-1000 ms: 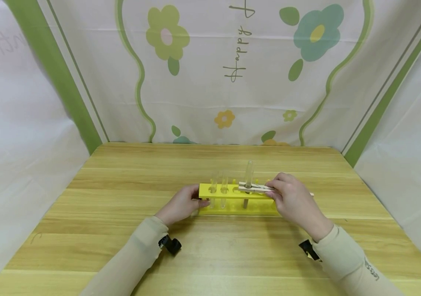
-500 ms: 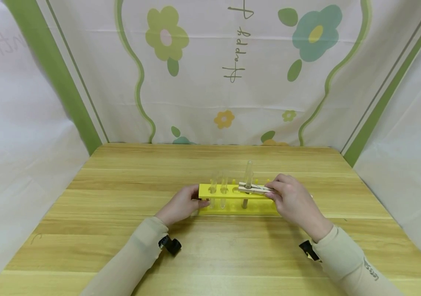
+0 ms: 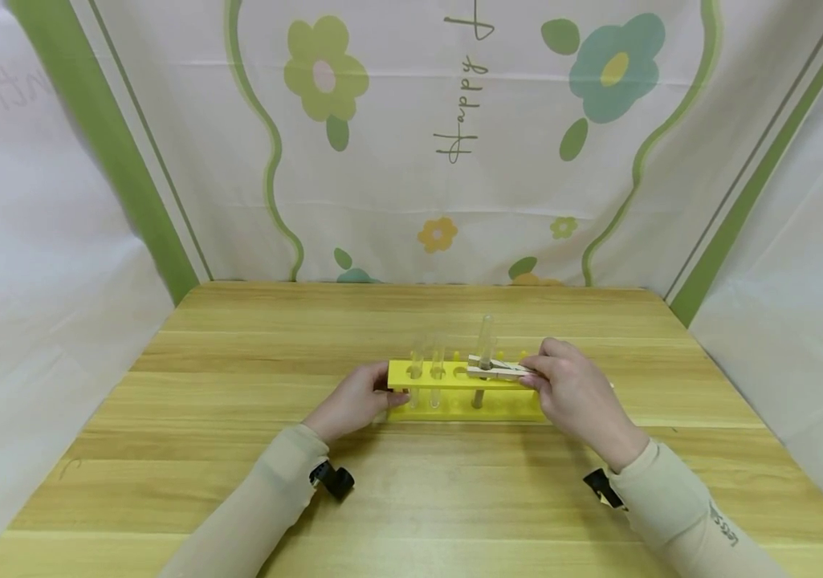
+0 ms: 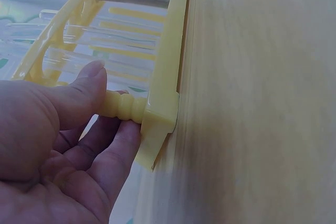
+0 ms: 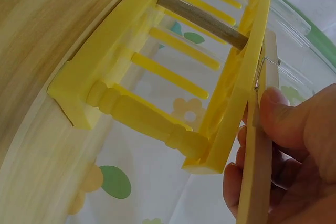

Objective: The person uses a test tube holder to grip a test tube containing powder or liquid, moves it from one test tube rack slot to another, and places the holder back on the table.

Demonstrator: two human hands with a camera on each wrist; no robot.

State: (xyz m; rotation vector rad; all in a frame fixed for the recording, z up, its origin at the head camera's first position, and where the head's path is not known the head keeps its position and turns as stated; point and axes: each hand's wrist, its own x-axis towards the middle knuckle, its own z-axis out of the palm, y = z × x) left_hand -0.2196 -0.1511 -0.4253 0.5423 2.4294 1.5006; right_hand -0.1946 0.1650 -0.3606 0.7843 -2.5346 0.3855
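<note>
A yellow test tube rack (image 3: 399, 372) stands upright on the wooden table. At its left end my left hand (image 3: 353, 401) grips the post (image 4: 125, 105) between thumb and fingers. My right hand (image 3: 576, 393) pinches a wooden test tube holder (image 5: 257, 166) above the rack's right part. The far end of that holder is around a glass test tube (image 3: 486, 333), just over the top plate. Greyish-brown matter (image 5: 202, 20) fills the tube's lower part, which stands inside the rack. Two clear test tubes (image 3: 417, 353) occupy holes near the left end.
Several yellow pegs (image 5: 170, 74) rise from the rack's base behind the holes. Bare wooden tabletop (image 3: 454, 498) lies in front of the rack. A flowered white cloth (image 3: 382, 160) hangs behind the table's back edge, with pale cloth at both sides.
Both hands, the rack and the held tube stay almost in place. The whole head view has shifted very slightly.
</note>
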